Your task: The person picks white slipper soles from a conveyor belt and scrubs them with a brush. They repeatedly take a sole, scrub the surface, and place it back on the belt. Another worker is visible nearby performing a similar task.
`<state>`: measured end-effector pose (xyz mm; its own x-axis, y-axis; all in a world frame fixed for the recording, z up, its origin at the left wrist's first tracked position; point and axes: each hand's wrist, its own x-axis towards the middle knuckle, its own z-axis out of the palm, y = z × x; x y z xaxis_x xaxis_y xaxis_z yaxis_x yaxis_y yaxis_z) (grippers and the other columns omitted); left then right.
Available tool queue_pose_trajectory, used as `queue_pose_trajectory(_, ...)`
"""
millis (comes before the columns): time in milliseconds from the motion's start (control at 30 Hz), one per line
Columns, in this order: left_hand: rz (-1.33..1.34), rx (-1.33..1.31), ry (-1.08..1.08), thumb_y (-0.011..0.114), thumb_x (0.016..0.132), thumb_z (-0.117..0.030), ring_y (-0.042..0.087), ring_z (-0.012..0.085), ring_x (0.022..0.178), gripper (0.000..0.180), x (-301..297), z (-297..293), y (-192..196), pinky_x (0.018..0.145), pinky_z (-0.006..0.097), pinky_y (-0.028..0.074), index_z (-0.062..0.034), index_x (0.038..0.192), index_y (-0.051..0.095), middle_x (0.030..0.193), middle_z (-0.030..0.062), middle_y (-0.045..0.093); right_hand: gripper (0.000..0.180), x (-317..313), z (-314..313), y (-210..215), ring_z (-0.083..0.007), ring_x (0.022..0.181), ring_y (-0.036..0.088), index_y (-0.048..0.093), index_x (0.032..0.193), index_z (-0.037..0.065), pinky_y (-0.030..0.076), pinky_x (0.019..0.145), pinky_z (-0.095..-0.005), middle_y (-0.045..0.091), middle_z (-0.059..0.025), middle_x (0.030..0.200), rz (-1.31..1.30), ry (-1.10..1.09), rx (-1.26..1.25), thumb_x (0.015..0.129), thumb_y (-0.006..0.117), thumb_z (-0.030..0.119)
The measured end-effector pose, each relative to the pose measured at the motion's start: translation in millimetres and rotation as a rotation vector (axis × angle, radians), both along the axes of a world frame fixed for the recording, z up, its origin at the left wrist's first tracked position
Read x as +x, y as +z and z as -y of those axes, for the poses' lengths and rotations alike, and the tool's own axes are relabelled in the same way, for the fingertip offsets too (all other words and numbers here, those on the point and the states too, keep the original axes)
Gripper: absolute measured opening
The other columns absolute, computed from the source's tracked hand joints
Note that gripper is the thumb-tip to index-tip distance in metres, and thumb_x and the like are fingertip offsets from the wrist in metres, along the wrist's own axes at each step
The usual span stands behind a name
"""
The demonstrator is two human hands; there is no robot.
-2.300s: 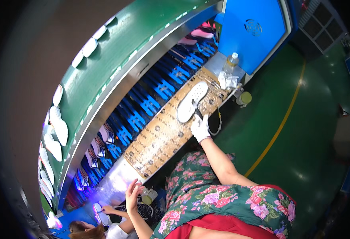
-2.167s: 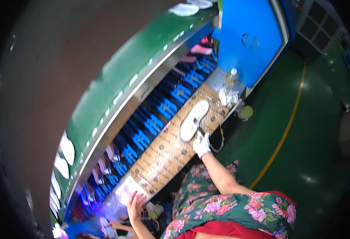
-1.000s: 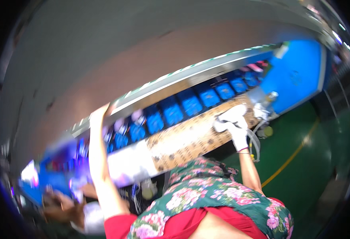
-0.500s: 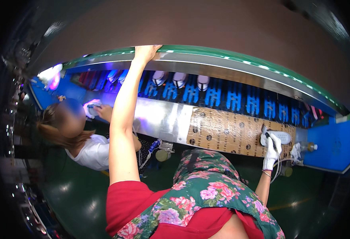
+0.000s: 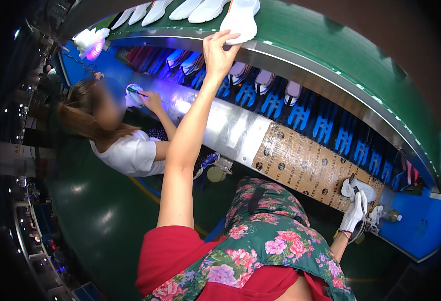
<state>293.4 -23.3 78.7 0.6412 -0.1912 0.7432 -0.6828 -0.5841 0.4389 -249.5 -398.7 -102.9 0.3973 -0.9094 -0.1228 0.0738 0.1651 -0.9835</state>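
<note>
My left hand (image 5: 219,55) reaches up to the green belt (image 5: 301,30), its bare fingers closed on the near end of a white shoe sole (image 5: 240,20). Several other white soles (image 5: 155,11) lie in a row to the left of it. Low on the right, my right hand (image 5: 353,213) wears a white glove and is closed at the near end of a white shoe (image 5: 365,191), resting on a cardboard-covered ledge (image 5: 301,160). A small black piece shows by the gloved fingers; thin white cords loop beside the wrist.
Beneath the belt runs a rack of blue holders (image 5: 298,116), some bearing shoes (image 5: 264,80). To my left a co-worker (image 5: 130,150) in a white shirt holds a shoe and a small tool. A small bottle (image 5: 395,216) stands at the right end, by a blue panel (image 5: 421,226).
My left hand has moved right along the belt edge and now grips a sole. The view has tilted up, bringing the row of soles into sight. My right hand stays at the shoe.
</note>
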Motion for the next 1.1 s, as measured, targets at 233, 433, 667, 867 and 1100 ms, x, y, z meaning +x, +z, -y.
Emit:
queue_pose_trajectory(233, -0.416, -0.439, -0.451, 0.066, 0.086, 0.004, 0.064, 0.0179, 0.107, 0.024, -118, -4, -2, 0.091, 0.028, 0.052, -0.0010, 0.108, 0.074, 0.123, 0.0128, 0.059, 0.027, 8, 30, -7, -0.0110, 0.072, 0.060, 0.066, 0.120, -0.004, 0.048, 0.065, -0.0235, 0.069, -0.0075, 0.093, -0.005, 0.095, 0.040, 0.093, 0.068, 0.003)
queue_pose_trajectory(433, 0.133, -0.163, -0.226, 0.073, 0.078, -0.024, 0.052, 0.0313, 0.119, 0.039, -220, -25, 29, 0.107, 0.045, 0.041, -0.0038, 0.107, 0.058, 0.125, 0.0210, 0.053, 0.033, -11, 50, 10, -0.0100, 0.077, 0.062, 0.064, 0.127, -0.003, 0.050, 0.068, -0.0226, 0.070, -0.0076, 0.102, -0.116, 0.130, -0.075, 0.095, 0.066, 0.006)
queue_pose_trajectory(667, -0.261, -1.153, -0.143, 0.038, 0.091, -0.026, 0.051, 0.0384, 0.130, 0.054, -275, -5, 36, 0.108, 0.052, 0.043, -0.0046, 0.141, 0.043, 0.142, 0.0267, 0.050, 0.031, -15, 48, 68, -0.0209, 0.105, 0.067, 0.064, 0.125, -0.005, 0.055, 0.087, -0.0300, 0.068, -0.0148, 0.121, 0.030, 0.171, 0.036, 0.095, 0.063, 0.002)
queue_pose_trajectory(867, -0.905, -1.429, -0.445, 0.041, 0.095, -0.028, 0.060, 0.0288, 0.121, 0.051, -261, 35, -39, 0.105, 0.043, 0.047, -0.0024, 0.136, 0.054, 0.127, 0.0171, 0.064, 0.032, -20, 47, 100, -0.0210, 0.101, 0.067, 0.062, 0.124, -0.005, 0.055, 0.080, -0.0276, 0.068, -0.0164, 0.120, 0.300, 0.214, 0.120, 0.093, 0.063, 0.001)
queue_pose_trajectory(1100, -1.795, -1.039, -0.675, 0.050, 0.099, -0.037, 0.072, 0.0306, 0.099, 0.047, -321, 150, -98, 0.090, 0.042, 0.059, 0.0016, 0.124, 0.059, 0.115, 0.0183, 0.070, 0.033, -14, 34, 135, -0.0233, 0.104, 0.067, 0.061, 0.125, -0.002, 0.057, 0.082, -0.0292, 0.066, -0.0182, 0.123, 0.503, 0.278, 0.281, 0.092, 0.064, -0.001)
